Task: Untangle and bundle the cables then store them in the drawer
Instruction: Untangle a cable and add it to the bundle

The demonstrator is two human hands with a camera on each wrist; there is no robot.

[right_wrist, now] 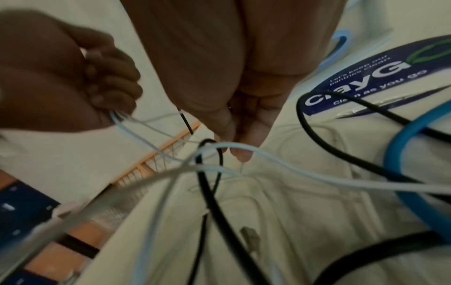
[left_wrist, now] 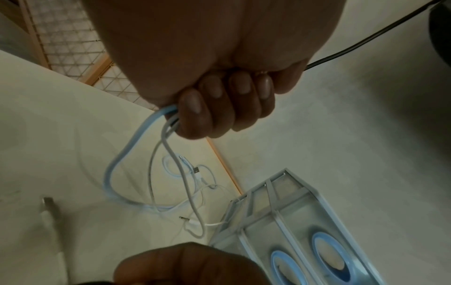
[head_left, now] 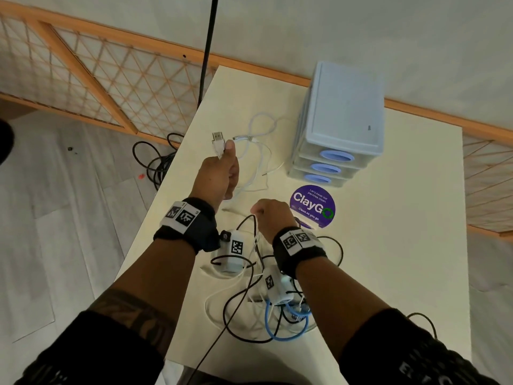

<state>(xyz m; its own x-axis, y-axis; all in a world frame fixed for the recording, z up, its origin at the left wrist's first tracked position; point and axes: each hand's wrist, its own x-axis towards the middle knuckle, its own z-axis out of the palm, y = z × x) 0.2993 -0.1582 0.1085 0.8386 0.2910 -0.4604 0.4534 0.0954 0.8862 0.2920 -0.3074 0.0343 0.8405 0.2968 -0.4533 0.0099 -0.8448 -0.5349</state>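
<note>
Left hand (head_left: 222,173) fisted round smooth white cables (left_wrist: 156,173)

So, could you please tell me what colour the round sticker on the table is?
Purple, with white "ClayGo" lettering; the round sticker shows best in the head view.

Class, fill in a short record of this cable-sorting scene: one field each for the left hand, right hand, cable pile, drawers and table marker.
Left hand: left hand raised, fist gripping white USB cables, plugs sticking up past the thumb.
Right hand: right hand pinching thin white cable strands above the pile.
Cable pile: tangled black, white and blue cables on the cream table, near edge.
Drawers: pale blue three-drawer plastic unit, all drawers closed.
Table marker: round purple ClayGo sticker in front of the drawers.
</note>
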